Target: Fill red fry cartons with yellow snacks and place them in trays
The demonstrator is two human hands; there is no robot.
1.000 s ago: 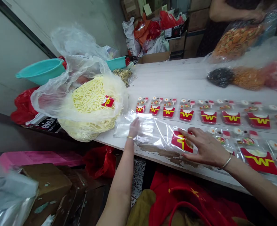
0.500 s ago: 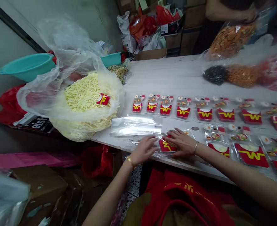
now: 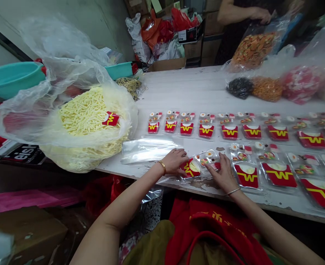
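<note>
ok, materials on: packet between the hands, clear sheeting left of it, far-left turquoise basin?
Packet: glossy clear plastic, apparently; contents show through. Clear sheeting: likely thin, glossy plastic film; broad white glare. Turquoise basin: probably smooth plastic; even colour, soft sheen.

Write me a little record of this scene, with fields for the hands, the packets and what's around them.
Left hand: touching the red-box end of a clear packet
Right hand: touching the packet's other end
Back row: similar packets with red boxes marked W
Front row: more packets, right of the hands
Flat clear plastic: on the white table, beyond the left hand
Large bag: open, holding pale yellow sticks
Far side: another person's hand at a bag of orange pieces
</note>
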